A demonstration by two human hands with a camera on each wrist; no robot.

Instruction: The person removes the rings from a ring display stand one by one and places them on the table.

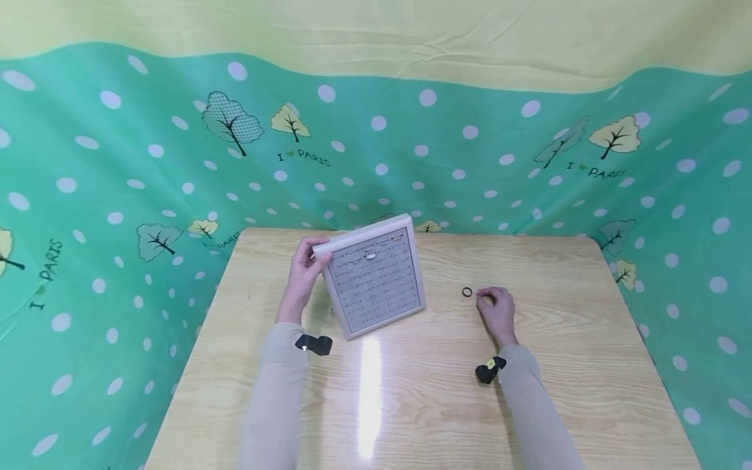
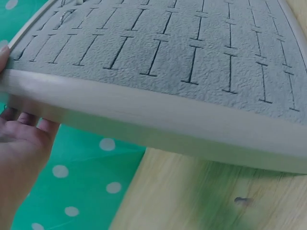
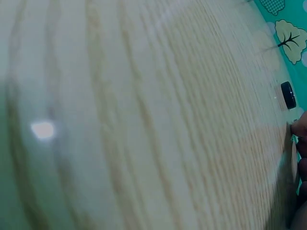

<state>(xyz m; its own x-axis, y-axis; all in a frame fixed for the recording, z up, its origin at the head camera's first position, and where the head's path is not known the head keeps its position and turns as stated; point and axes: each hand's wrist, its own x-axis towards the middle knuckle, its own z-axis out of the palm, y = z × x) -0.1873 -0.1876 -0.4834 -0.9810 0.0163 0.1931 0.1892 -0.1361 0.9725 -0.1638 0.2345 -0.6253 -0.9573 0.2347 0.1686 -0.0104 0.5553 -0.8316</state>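
Note:
My left hand (image 1: 303,273) grips the upper left corner of a ring display tray (image 1: 376,277), thumb on the front of the frame and fingers behind. The tray is tilted up, its grey slotted pad facing me and its lower edge at the table. Several silvery rings (image 1: 371,256) sit in the upper slots. In the left wrist view, the pale frame (image 2: 144,108) and slots show close up. On the table lies a black ring (image 1: 467,292). Just right of it, my right hand (image 1: 498,314) pinches a small ring between thumb and fingertips, mostly hidden by them.
The wooden table (image 1: 435,391) carries a bright streak of reflected light in front of the tray. Behind it and at both sides hangs a green dotted cloth (image 1: 499,156) with tree prints. Each wrist wears a small black camera (image 1: 314,344).

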